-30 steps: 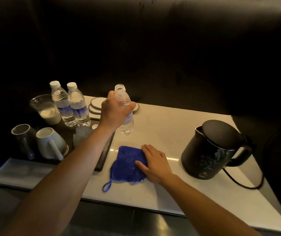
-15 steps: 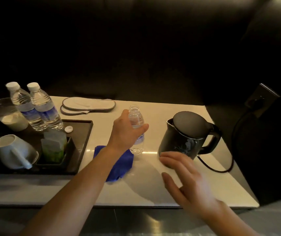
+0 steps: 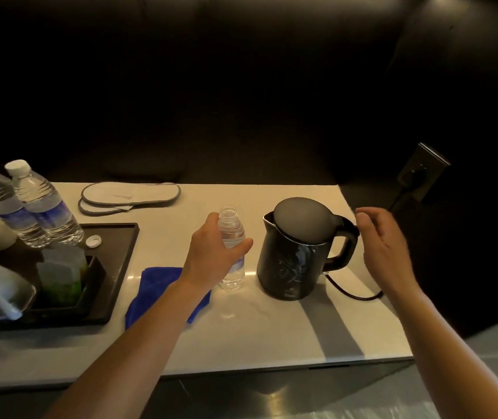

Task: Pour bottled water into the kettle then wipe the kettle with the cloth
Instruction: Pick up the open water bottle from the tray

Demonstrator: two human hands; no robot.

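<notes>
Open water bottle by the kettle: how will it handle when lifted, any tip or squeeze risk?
The open bottle looks like thin clear plastic, so it probably dents under the left hand and could push water out of its uncapped neck. Tall and narrow, it may tip if nudged. Its fill level is unclear, so its weight is hard to judge.
</notes>
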